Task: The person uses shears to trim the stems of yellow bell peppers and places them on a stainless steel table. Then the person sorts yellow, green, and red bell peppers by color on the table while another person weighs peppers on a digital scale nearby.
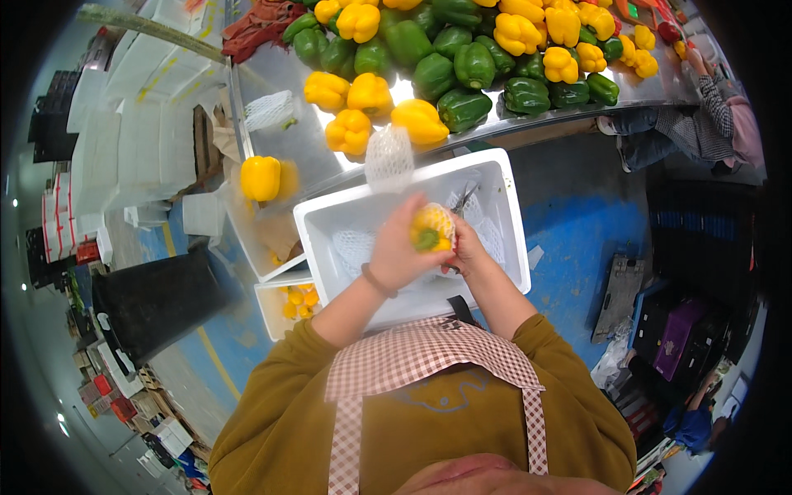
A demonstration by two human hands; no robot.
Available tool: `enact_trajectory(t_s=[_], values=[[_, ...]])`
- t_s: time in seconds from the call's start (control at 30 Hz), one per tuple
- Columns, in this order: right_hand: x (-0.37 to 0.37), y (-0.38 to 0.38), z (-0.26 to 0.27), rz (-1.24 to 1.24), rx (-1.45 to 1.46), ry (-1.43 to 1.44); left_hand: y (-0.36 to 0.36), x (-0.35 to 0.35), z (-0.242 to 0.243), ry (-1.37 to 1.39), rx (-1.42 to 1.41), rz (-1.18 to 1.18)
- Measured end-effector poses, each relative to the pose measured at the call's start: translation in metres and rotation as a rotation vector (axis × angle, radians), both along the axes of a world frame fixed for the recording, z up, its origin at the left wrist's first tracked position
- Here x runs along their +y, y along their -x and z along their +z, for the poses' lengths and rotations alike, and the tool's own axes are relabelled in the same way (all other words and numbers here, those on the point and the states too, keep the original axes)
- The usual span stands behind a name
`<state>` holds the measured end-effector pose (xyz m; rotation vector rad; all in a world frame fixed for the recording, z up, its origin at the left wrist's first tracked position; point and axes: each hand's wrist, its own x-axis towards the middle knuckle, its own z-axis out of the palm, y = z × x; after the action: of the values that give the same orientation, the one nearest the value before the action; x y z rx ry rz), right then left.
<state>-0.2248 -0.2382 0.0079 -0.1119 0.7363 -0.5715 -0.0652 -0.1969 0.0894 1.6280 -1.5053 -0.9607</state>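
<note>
Over a white foam box (516, 229), my left hand (399, 244) is closed around a yellow bell pepper (427, 241) with its green stem facing me. White foam netting (444, 221) covers part of that pepper. My right hand (470, 247) supports the pepper's other side and also grips a pair of scissors (461, 201); their blades point away from me and a red handle shows below. Just beyond my left hand is a blurred foam net sleeve (390, 159) at the table edge. More foam nets (352, 247) lie inside the box.
Green bell peppers (475, 65) and yellow bell peppers (370, 94) are heaped on a metal table (266, 71). A lone yellow pepper (260, 178) sits near its left corner. Smaller foam boxes (269, 309) stand at left, beside a black bin (154, 303). Another person (693, 124) is at far right.
</note>
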Motion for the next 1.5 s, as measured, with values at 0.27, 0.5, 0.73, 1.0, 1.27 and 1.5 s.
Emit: enact_trajectory(t_s=[0.27,0.5,0.73,1.0,1.27,1.5], values=[[-0.001,0.008,0.013,-0.045,-0.212,0.022,-0.009,0.011,-0.025,0.062,0.143,-0.197],[-0.008,0.026,0.021,0.001,0.376,0.379,-0.006,0.014,-0.039,-0.143,0.688,-0.045],[-0.026,0.069,0.078,0.534,1.17,1.6,-0.024,0.008,-0.049,-0.041,0.375,0.064],[-0.032,0.06,0.066,0.664,1.182,1.796,-0.03,0.001,-0.02,0.053,0.043,-0.043],[-0.02,0.058,0.036,0.683,0.937,1.289,-0.054,0.029,-0.086,-0.011,0.019,0.107],[-0.011,0.063,0.02,0.606,0.831,0.899,-0.088,0.045,-0.12,-0.45,-0.179,0.159]])
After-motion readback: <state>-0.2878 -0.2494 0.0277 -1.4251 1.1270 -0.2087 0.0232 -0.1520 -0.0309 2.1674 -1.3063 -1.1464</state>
